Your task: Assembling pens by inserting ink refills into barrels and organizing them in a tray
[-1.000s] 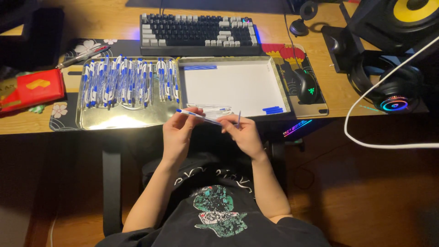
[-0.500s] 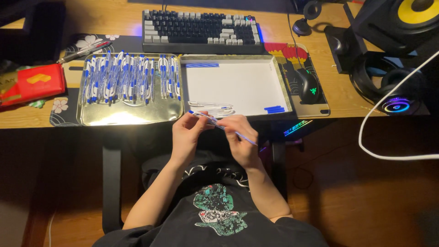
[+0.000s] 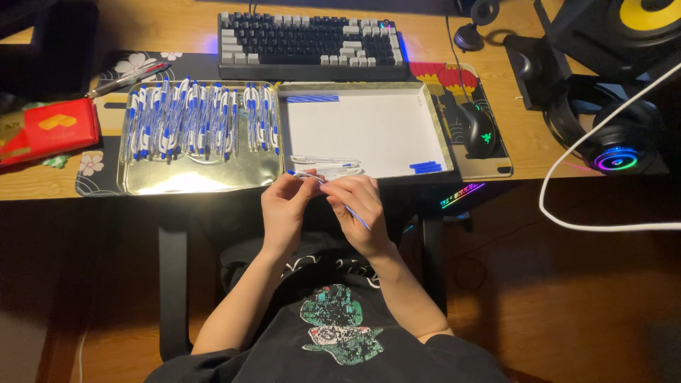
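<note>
I look straight down on a seated person's two bare forearms, which rise from the bottom of the view and converge just below the front edge of a wooden tabletop [image 3: 184, 28]. The left hand [image 3: 284, 213] is held with its back toward me, wrist slightly bent, fingers curled and thumb pinching the blue-tipped end of a thin pen part [image 3: 305, 175]. The right hand [image 3: 362, 213] sits just beside it, almost touching, fingers folded inward and pinching a slim blue rod [image 3: 357, 216] that slants down and to the right out of its grip. I cannot tell whether the two pieces are joined between the hands. Both pieces are held in the air over the person's lap, near the tabletop's edge.

Just above the hands lies a shallow white tray [image 3: 369, 120] with a few clear pen barrels [image 3: 326, 163] near its front edge and small blue pieces in two corners. To its left, touching it, a metal tray [image 3: 198, 177] holds a row of blue and white pens [image 3: 198, 120]. Behind both trays stands a keyboard [image 3: 308, 42]; a computer mouse [image 3: 479, 131] lies right of the white tray, and a red box [image 3: 50, 131] sits far left.
</note>
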